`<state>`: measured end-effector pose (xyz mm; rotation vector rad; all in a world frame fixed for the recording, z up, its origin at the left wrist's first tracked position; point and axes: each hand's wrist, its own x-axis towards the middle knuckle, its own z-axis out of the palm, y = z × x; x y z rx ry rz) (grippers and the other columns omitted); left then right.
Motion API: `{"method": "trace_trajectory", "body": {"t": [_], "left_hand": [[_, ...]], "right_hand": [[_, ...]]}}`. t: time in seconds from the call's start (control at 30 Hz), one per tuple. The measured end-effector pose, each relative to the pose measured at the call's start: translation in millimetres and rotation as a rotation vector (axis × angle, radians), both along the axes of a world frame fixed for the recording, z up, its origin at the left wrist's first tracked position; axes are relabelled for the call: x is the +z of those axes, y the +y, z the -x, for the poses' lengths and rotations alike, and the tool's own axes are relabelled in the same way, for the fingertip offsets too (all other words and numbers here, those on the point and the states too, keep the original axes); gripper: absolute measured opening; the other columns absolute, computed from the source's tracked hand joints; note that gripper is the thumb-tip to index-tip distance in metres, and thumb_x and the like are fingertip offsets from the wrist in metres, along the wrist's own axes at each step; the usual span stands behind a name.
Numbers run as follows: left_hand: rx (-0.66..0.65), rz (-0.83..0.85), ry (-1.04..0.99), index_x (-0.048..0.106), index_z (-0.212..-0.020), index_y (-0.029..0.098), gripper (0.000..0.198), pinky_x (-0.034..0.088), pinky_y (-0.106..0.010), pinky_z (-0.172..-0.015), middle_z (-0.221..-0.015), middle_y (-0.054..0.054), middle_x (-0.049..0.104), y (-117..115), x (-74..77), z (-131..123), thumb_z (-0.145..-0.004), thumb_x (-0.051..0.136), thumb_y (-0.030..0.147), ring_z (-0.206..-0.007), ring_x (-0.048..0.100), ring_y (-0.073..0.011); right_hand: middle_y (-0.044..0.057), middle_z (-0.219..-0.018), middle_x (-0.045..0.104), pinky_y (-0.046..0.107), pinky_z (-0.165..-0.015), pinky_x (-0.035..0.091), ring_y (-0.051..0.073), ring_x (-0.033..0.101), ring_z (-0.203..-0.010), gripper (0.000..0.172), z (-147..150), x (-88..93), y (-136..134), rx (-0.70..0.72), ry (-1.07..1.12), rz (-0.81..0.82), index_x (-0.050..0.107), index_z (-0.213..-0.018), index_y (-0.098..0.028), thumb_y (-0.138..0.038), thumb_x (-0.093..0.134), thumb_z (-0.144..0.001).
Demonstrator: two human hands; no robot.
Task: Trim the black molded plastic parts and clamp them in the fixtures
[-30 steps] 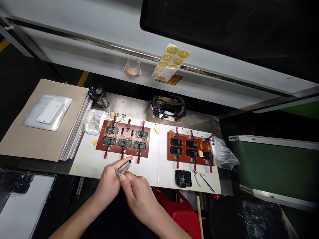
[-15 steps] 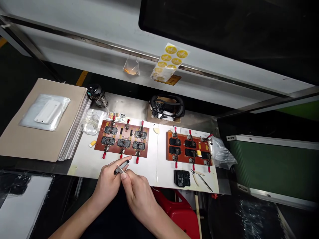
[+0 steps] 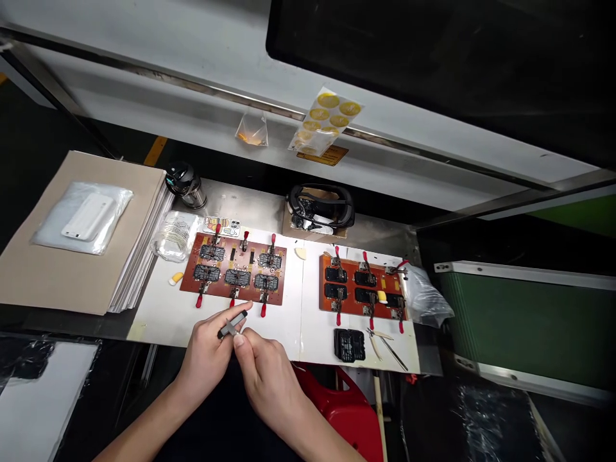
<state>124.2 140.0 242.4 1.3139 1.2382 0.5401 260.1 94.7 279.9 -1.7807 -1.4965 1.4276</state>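
My left hand (image 3: 209,356) is closed around a small dark, pen-like tool (image 3: 232,324) held above the near edge of the white work mat (image 3: 163,314). Close beside it, my right hand (image 3: 267,375) pinches at the tool's middle with thumb and fingertips. Just beyond the hands lies a dark red fixture board (image 3: 234,274) with several black parts held under red-handled clamps. To the right sits an orange fixture board (image 3: 363,292) with similar black parts and clamps.
A black ribbed part (image 3: 349,344) and tweezers (image 3: 387,343) lie below the orange board. A stack of cardboard sheets (image 3: 84,269) with a bagged white phone case (image 3: 86,218) is at the left. A tape reel (image 3: 320,205), a clear bag (image 3: 426,298) and a red stool (image 3: 344,410) are nearby.
Both hands and the tool stay together in nearly the same place; the view has shifted slightly, so the boards sit a little to the left.
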Motion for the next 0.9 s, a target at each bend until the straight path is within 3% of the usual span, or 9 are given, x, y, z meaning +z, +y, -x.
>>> {"method": "trace_trajectory", "body": {"t": [0.37, 0.9], "left_hand": [[0.004, 0.0, 0.014, 0.066, -0.128, 0.025, 0.041, 0.054, -0.037, -0.101, -0.124, -0.004, 0.072, 1.7, -1.7, -1.5, -0.09, 0.053, 0.016, -0.112, 0.068, -0.0222], [0.009, -0.002, 0.006, 0.066, -0.127, 0.025, 0.039, 0.054, -0.035, -0.1, -0.123, -0.003, 0.072, 0.5, -4.1, -0.5, -0.091, 0.053, 0.018, -0.11, 0.068, -0.0219]], "right_hand": [[-0.004, -0.062, 0.045, 0.028, -0.054, 0.02, 0.012, 0.031, -0.052, 0.037, -3.2, -0.3, 4.1, -0.003, -0.027, -0.007, 0.04, -0.076, -0.022, -0.041, 0.029, -0.106], [-0.003, -0.064, 0.048, 0.028, -0.055, 0.021, 0.012, 0.035, -0.053, 0.037, 0.7, 0.3, 5.3, -0.013, -0.053, -0.023, 0.043, -0.078, -0.022, -0.041, 0.029, -0.106]]}}
